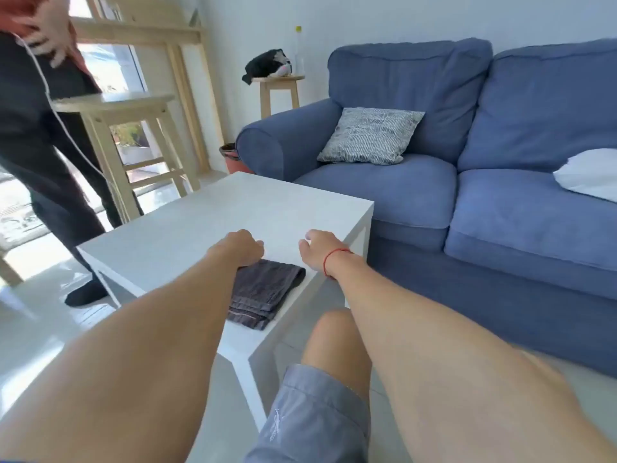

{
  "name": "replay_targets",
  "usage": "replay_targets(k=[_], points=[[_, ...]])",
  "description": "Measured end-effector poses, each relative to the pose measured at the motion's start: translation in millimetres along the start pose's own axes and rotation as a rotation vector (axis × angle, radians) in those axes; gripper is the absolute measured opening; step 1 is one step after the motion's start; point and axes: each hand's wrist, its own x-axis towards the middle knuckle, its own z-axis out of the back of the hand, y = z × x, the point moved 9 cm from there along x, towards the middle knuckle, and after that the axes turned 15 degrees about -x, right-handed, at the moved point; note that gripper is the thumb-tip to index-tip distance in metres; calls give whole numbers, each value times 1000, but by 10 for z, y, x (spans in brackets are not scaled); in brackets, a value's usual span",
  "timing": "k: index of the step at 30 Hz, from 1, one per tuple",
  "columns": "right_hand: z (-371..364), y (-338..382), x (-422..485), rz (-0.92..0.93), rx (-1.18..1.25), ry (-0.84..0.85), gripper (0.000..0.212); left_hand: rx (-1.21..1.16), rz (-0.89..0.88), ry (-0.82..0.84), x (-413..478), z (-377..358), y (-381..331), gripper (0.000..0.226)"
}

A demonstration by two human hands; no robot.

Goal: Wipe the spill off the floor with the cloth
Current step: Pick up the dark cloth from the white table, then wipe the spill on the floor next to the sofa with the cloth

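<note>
A folded dark grey cloth (263, 292) lies on the near corner of a white coffee table (207, 228). My left hand (242, 247) hovers just past the cloth's far edge, fingers curled down with nothing in them. My right hand (317, 250), with a red string on its wrist, hangs over the table to the right of the cloth, fingers also curled and holding nothing. Neither hand grips the cloth. No spill shows on the pale tiled floor (46, 339).
A blue sofa (467, 195) with a patterned cushion (370, 135) stands right of the table. Another person's legs (56, 202) are at the table's left side. Wooden stools (133, 148) and a shelf frame are behind. My bent knee (334, 342) is below the table corner.
</note>
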Motion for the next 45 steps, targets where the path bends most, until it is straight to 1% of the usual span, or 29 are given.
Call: replay_targets(k=[3,6,8,11,13,15,17,19,23,25,26,29,30,31,33,35,37,41,45], points=[[-296,201,-47,-15,-115,74,51,37,55,30,-25,-62,328,58],[-492,264,-55,-60,-238,119,66,40,69,37,-45,-144,491,63],[-510,255,-25,-86,-221,118,67,28,83,13,-59,-142,557,67],[-536,254,-14,-133,-126,142,59,16,92,29,-43,-220,596,64],[-526,229,16,-171,22,125,55,-6,83,24,-29,-262,544,57],[-487,162,32,-246,320,71,51,-85,42,-29,-41,-254,429,52],[-434,14,10,-361,656,-1,52,-208,-11,-110,-92,-197,251,49],[-347,-151,-45,-452,885,-83,51,-320,-63,-180,-152,-136,35,48],[-36,-630,-168,-527,1062,-245,43,-529,-185,-216,-282,-177,-635,45],[111,-965,-278,-585,1124,-310,44,-632,-242,-202,-371,-257,-1019,43],[163,-1152,-348,-615,1157,-325,46,-680,-265,-193,-428,-310,-1206,42],[281,-1633,-575,-624,1260,-300,48,-801,-311,-132,-577,-556,-1693,40],[310,-1831,-654,-659,1233,-334,47,-827,-320,-93,-622,-679,-1840,40],[337,-2049,-740,-712,1154,-392,43,-842,-329,-49,-663,-818,-1977,41],[400,-2428,-926,-816,907,-520,32,-844,-355,44,-725,-1135,-2234,41],[386,-2695,-1062,-847,759,-568,26,-846,-367,141,-772,-1472,-2456,40],[326,-2962,-1167,-879,637,-595,23,-836,-354,208,-802,-1787,-2611,39],[149,-3364,-1255,-943,411,-611,24,-771,-353,287,-777,-2370,-2768,37],[-220,-3676,-1201,-1016,386,-555,24,-647,-310,335,-701,-2859,-2711,36]])
